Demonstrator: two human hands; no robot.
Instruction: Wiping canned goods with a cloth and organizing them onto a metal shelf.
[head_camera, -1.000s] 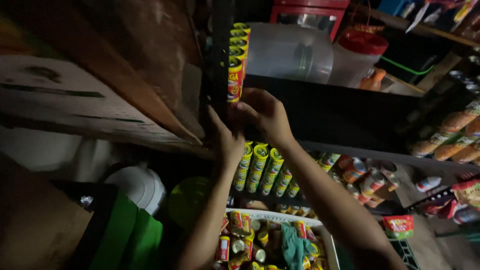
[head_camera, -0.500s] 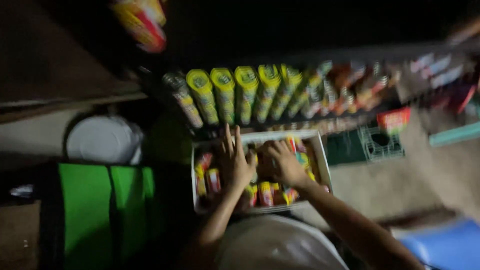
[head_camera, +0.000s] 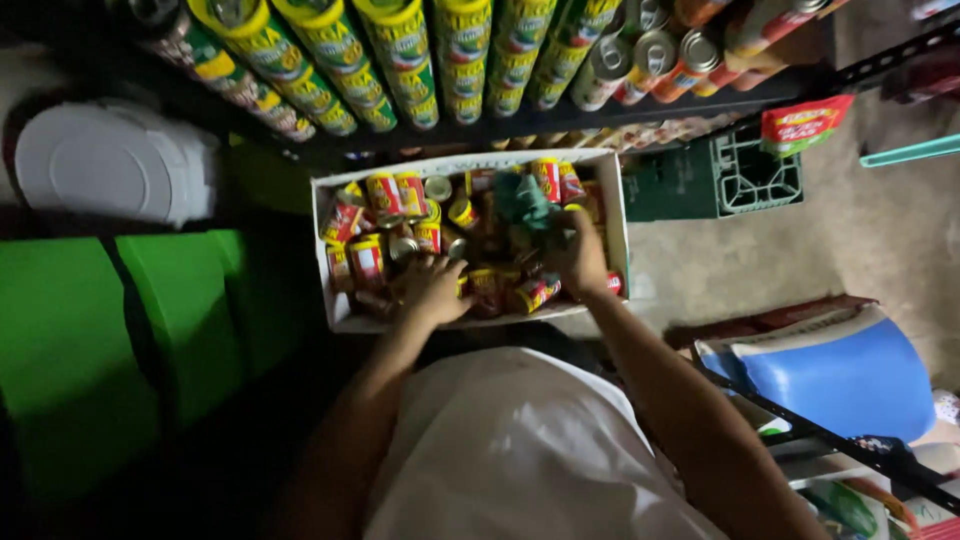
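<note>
A white cardboard box (head_camera: 331, 300) on the floor holds several red and yellow tins (head_camera: 384, 195) and a crumpled green cloth (head_camera: 524, 201). My left hand (head_camera: 432, 288) reaches into the near side of the box, fingers spread over the tins. My right hand (head_camera: 580, 258) is inside the box's right part, fingers curled down among the tins just below the green cloth. Whether either hand grips a tin is hidden. Above the box, a dark shelf (head_camera: 640, 110) carries rows of yellow and green cans (head_camera: 400, 55) lying on their sides.
Green plastic containers (head_camera: 130, 330) stand at the left with a white lid (head_camera: 110, 160) behind them. A green crate (head_camera: 735, 180) sits right of the box. A blue and white sack (head_camera: 850, 375) lies at the right on bare concrete floor. More tins (head_camera: 660, 55) fill the shelf's right end.
My hands left the stacked cans up at the shelf and came down into the box of tins. The view tilted downward and closer to the box.
</note>
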